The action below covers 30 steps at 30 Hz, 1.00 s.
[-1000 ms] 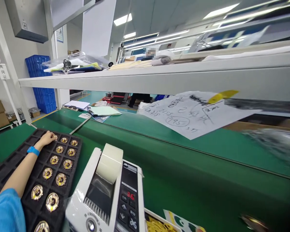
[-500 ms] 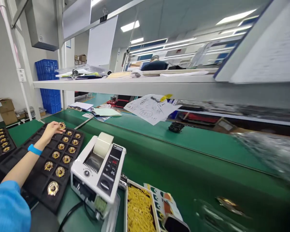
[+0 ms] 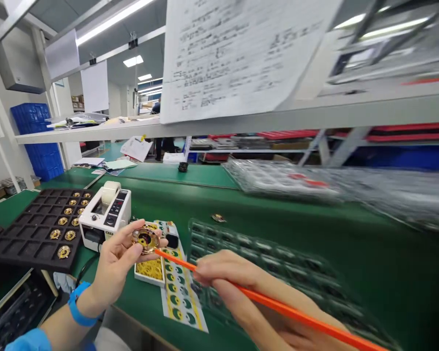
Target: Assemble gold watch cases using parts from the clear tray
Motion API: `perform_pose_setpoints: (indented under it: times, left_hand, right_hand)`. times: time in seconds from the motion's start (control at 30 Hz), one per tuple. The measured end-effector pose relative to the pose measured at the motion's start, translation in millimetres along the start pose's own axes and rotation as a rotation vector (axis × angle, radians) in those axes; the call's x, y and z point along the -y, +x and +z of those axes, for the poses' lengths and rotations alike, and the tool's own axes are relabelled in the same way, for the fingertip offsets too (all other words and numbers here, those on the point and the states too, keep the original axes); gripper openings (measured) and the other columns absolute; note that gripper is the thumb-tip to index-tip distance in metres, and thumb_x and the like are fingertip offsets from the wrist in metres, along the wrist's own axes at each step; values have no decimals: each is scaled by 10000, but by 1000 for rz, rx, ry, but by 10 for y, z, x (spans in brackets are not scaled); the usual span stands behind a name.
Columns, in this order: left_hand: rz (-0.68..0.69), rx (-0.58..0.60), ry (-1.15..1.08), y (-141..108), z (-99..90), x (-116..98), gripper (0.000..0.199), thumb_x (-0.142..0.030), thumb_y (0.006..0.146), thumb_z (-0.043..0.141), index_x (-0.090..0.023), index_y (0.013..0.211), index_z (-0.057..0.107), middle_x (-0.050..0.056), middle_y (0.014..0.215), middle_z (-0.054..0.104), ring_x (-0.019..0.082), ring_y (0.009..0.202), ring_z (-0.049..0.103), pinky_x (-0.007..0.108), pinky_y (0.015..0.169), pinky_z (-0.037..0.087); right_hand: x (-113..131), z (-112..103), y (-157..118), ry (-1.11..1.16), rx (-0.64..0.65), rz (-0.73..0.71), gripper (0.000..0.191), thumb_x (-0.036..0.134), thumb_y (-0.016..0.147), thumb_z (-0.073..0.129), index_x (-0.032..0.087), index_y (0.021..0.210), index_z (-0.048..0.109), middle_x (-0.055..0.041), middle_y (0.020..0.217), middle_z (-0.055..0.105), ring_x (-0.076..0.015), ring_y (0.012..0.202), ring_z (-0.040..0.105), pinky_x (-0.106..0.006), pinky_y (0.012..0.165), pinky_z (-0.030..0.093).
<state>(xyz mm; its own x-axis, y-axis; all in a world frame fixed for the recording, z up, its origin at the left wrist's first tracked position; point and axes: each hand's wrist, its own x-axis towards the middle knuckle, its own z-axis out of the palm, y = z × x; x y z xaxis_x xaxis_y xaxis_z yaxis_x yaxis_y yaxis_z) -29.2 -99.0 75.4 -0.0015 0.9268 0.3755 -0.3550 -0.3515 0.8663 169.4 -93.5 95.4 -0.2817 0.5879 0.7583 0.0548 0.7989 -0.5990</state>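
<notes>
Between the thumb and fingers of my left hand (image 3: 116, 258) is a round gold-rimmed part (image 3: 146, 239) with a dark, yellow-marked centre. My right hand (image 3: 256, 297) grips a thin orange stick (image 3: 278, 306). The stick's far tip points at the lower right rim of the round part; whether it touches I cannot tell. Beneath the left hand stands a white box (image 3: 154, 280) of small yellow pieces. Beside it lies a sheet of round green-and-yellow stickers (image 3: 190, 304). A clear plastic tray (image 3: 237, 243) with many pockets extends under and behind my right hand.
A white tape dispenser (image 3: 109, 212) stands left of my hands. Further left, a black compartment tray (image 3: 32, 234) holds several gold parts. One loose gold part (image 3: 218, 218) lies behind the clear tray. Stacked clear trays (image 3: 278, 183) lie at the back right; a shelf (image 3: 139, 130) crosses above.
My left hand has moved right from the black tray to before me, with the round gold part. My right hand has come into view with the orange stick. The view has turned right.
</notes>
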Motion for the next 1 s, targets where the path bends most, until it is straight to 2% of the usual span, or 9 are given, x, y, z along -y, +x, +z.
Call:
perform_pose_setpoints:
  times: [0.17, 0.23, 0.3, 0.4, 0.5, 0.63, 0.77, 0.87, 1.0]
  left_hand:
    - [-37, 31, -7, -204, 110, 0, 386, -342, 863, 700, -244, 1232, 643, 83, 1177, 732, 272, 1067, 707, 342, 871, 606]
    - [-68, 21, -27, -250, 124, 5, 407, -349, 842, 721, -227, 1223, 647, 90, 1149, 741, 283, 1060, 708, 363, 877, 603]
    - [-112, 12, -48, -267, 130, -1, 431, -358, 815, 743, -214, 1211, 654, 97, 1106, 752, 295, 1045, 712, 369, 857, 602]
    - [-205, -3, -66, -251, 135, -21, 425, -334, 796, 756, -204, 1192, 672, 91, 1017, 769, 295, 1017, 720, 344, 822, 595]
    - [-300, 29, -87, -195, 141, -12, 386, -287, 807, 742, -194, 1178, 687, 90, 989, 775, 285, 1001, 726, 321, 814, 585]
    - [-355, 94, -164, -89, 131, 106, 353, -246, 836, 715, -206, 1185, 685, 85, 1032, 774, 269, 1032, 719, 314, 847, 583]
    - [-393, 124, -218, -7, 120, 256, 340, -235, 852, 708, -221, 1191, 684, 78, 1056, 772, 247, 1023, 725, 296, 854, 589]
    - [-413, 130, -253, 14, 133, 347, 316, -250, 843, 727, -243, 1159, 707, 57, 1034, 776, 221, 1015, 727, 264, 843, 593]
    - [-451, 88, -286, 14, 144, 501, 330, -269, 822, 752, -249, 1148, 714, 50, 1011, 779, 210, 1006, 726, 251, 823, 602]
  right_hand:
    - [133, 119, -144, -71, -55, 7, 183, 149, 952, 526, 277, 932, 655, -18, 808, 662, -147, 738, 649, -211, 655, 546]
    - [104, 116, -223, -93, -12, -68, 213, 103, 947, 512, 258, 1002, 647, -32, 843, 674, -149, 766, 653, -223, 652, 550]
    - [60, 105, -287, -180, 62, -250, 240, 85, 955, 479, 225, 1073, 633, -56, 892, 697, -161, 806, 658, -258, 677, 559]
    - [27, 78, -351, -514, 173, -564, 291, 78, 991, 374, 139, 1072, 646, -90, 938, 734, -195, 884, 667, -345, 784, 555]
    - [58, 37, -391, -820, 252, -700, 375, 36, 1000, 299, 91, 1016, 670, -80, 950, 754, -197, 923, 674, -362, 809, 537]
    - [107, -19, -439, -887, 259, -661, 370, 53, 1019, 297, 94, 1026, 665, -69, 976, 759, -175, 947, 674, -348, 787, 540]
    - [50, -39, -419, -727, 102, -496, 180, 84, 989, 464, 87, 1028, 640, -83, 875, 752, -162, 874, 679, -293, 715, 571]
    - [-90, -13, -352, -640, 23, -406, 136, 62, 962, 509, 101, 1027, 621, -73, 779, 730, -148, 775, 677, -264, 681, 587]
    - [-364, 82, -354, -593, 8, -304, 178, 12, 933, 516, 119, 1033, 616, -72, 784, 730, -159, 786, 692, -281, 694, 605]
